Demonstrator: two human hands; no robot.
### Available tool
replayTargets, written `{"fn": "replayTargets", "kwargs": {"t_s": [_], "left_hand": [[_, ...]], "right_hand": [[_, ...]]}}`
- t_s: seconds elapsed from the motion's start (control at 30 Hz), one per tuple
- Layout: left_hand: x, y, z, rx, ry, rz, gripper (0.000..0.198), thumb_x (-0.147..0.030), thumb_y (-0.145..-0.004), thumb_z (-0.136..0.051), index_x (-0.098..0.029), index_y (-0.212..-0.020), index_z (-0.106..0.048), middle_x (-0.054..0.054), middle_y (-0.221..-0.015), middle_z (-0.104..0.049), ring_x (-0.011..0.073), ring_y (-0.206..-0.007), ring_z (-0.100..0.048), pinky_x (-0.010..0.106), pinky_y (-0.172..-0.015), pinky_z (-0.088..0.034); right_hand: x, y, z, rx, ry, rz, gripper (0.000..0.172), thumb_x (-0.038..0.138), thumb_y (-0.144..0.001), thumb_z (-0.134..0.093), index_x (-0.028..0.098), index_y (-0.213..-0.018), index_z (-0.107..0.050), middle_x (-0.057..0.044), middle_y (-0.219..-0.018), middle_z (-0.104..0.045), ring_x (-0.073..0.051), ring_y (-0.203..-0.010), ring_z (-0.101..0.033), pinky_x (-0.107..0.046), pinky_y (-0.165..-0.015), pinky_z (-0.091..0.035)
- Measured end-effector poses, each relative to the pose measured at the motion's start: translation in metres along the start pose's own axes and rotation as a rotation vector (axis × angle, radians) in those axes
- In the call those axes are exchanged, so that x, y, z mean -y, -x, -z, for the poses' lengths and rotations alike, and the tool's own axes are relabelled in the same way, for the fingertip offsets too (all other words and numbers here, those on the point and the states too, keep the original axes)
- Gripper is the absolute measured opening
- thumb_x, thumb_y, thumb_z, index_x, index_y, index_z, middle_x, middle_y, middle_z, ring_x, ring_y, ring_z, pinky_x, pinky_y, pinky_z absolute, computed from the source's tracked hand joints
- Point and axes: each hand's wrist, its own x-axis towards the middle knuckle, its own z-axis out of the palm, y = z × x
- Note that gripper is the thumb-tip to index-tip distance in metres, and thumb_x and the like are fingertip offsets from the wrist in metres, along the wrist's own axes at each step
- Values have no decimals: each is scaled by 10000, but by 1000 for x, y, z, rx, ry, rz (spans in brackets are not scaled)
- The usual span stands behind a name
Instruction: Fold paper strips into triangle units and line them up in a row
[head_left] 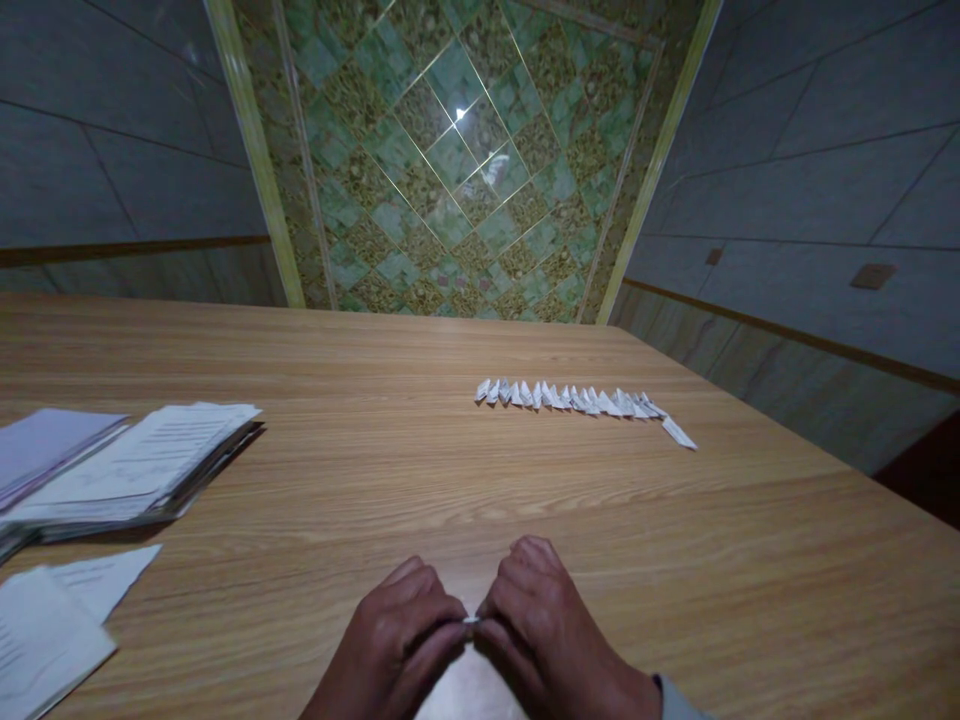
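Close to the table's near edge, my left hand (pixel 409 630) and my right hand (pixel 536 620) meet at their fingertips. Both are closed in a pinch on a small piece of white paper (pixel 471 620). Only a sliver of that paper shows between the thumbs and fingers; its shape is hidden. Farther off, right of centre, a row of small folded paper pieces (pixel 559 397) stands on the table. One flat folded strip (pixel 679 432) lies at the row's right end.
The wooden table (pixel 360 450) fills the lower view. At left lie a stack of printed sheets (pixel 142 465), a purple-tinted paper pile (pixel 52 445) and loose paper pieces (pixel 52 640). A green patterned tile wall (pixel 457 180) stands beyond the far edge.
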Motion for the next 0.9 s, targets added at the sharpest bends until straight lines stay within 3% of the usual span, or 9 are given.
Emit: {"fn": "replayTargets", "kwargs": {"t_s": [0.2,0.27,0.37,0.47,0.6,0.8,0.9], "left_hand": [[-8,0,5,15,7,-22,292,-264,-1035,-536,-208,-788,-679,39,-696,-646,194,-667,-615,263,-568,-438],[-9,0,6,48,88,44,250,-248,-1020,-550,-215,-820,-696,40,-736,-668,198,-711,-633,266,-611,-459],[-7,-2,7,72,271,252,139,-257,-963,-627,-227,-867,-723,31,-809,-710,201,-776,-671,269,-687,-485],[-6,-3,10,58,421,432,184,-318,-933,-645,-226,-804,-739,22,-783,-721,197,-749,-680,269,-693,-480],[-7,-3,13,62,485,465,291,-400,-942,-615,-216,-761,-749,33,-761,-712,205,-746,-675,277,-697,-468],[-11,-2,13,62,531,509,281,-390,-907,-646,-213,-707,-734,21,-727,-668,199,-722,-642,275,-677,-458],[-6,1,4,-20,662,616,195,-394,-877,-672,-219,-850,-753,32,-813,-714,217,-788,-663,280,-709,-491]], "right_hand": [[2,0,-1,61,-9,21,222,281,-1028,-556,189,-831,-601,-21,-754,-640,-192,-777,-537,-354,-798,-358],[3,1,-2,47,-22,26,257,266,-1031,-525,192,-790,-571,-24,-729,-627,-194,-761,-529,-354,-783,-358],[4,1,-2,-5,-104,-31,217,226,-1015,-515,194,-808,-575,-33,-753,-639,-196,-770,-537,-338,-749,-361],[7,-1,-1,-46,-202,-95,191,185,-985,-527,197,-803,-582,-28,-751,-645,-188,-769,-554,-315,-713,-362],[7,-1,-6,-52,-257,-155,176,150,-907,-574,198,-738,-567,-7,-673,-587,-172,-710,-551,-287,-652,-353],[5,3,-12,-15,-226,-142,136,109,-834,-579,192,-727,-568,-11,-687,-559,-174,-705,-550,-278,-638,-354],[7,2,-11,-56,-272,-183,155,123,-873,-552,190,-735,-577,-16,-691,-564,-166,-689,-555,-262,-612,-352]]}}
